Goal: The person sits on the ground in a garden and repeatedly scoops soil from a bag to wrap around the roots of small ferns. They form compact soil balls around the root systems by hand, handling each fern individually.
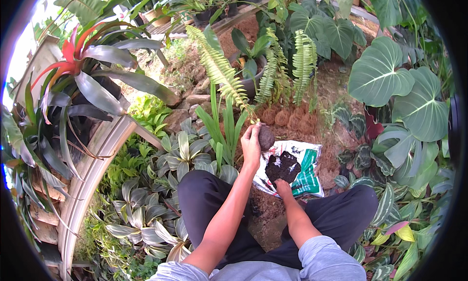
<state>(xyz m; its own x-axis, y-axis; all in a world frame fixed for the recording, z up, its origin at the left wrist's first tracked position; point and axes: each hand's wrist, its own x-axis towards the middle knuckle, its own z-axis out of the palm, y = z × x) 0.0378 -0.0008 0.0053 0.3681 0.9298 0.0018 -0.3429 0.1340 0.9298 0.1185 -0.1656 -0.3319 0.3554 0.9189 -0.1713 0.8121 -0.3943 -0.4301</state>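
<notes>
My left hand [251, 144] grips the base of a fern [219, 67], whose long yellow-green frond leans up and to the left. At its base is a rounded brown root ball [266, 138], beside my fingers. Below it, on the ground between my knees, lies a white and green plastic bag [310, 171] bearing writing. Dark potting soil [283, 167] sits on the bag. The fingers of my right hand [283, 187] reach down to the lower edge of the soil; their tips are hidden, so whether they hold any is unclear.
Several fibrous brown balls [281, 117] stand in a row beyond the bag, with fern fronds [304, 65] rising behind. A potted plant [252, 84] is farther back. Striped-leaf plants [184, 153] crowd the left, large-leaved plants [382, 72] the right. A red bromeliad [73, 61] stands upper left.
</notes>
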